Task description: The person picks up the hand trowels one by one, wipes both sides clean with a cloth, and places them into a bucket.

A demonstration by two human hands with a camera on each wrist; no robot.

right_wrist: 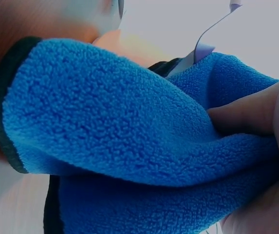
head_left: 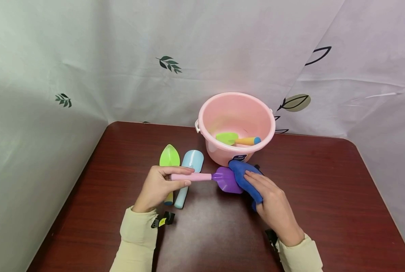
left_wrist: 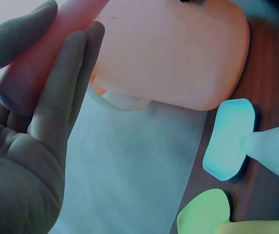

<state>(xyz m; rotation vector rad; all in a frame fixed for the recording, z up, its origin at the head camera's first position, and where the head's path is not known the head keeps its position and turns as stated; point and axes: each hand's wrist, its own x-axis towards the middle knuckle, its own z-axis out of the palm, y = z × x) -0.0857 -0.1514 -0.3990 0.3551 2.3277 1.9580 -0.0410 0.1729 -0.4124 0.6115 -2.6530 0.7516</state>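
My left hand [head_left: 158, 187] holds a toy shovel by its pink handle [head_left: 199, 176], thumb on one side and fingers on the other. Its purple blade [head_left: 225, 180] points right, above the table. A blue fleecy cloth [head_left: 244, 177] with a dark hem is gripped in my right hand [head_left: 271, 198] and lies against the blade's far end. In the right wrist view the cloth [right_wrist: 110, 117] hangs in folds, pinched by the thumb, with a sliver of the purple blade [right_wrist: 203, 51] behind it. The handle [left_wrist: 46, 58] fills the left hand in the left wrist view.
Behind the hands stands a pink bucket [head_left: 211, 149] containing a green-bladed shovel [head_left: 227, 138] with an orange handle. A green trowel [head_left: 170, 155] and a light blue scoop [head_left: 193, 160] lie on the brown table [head_left: 324, 189], partly under the left hand. Patterned white cloth [head_left: 127, 56] hangs around the back.
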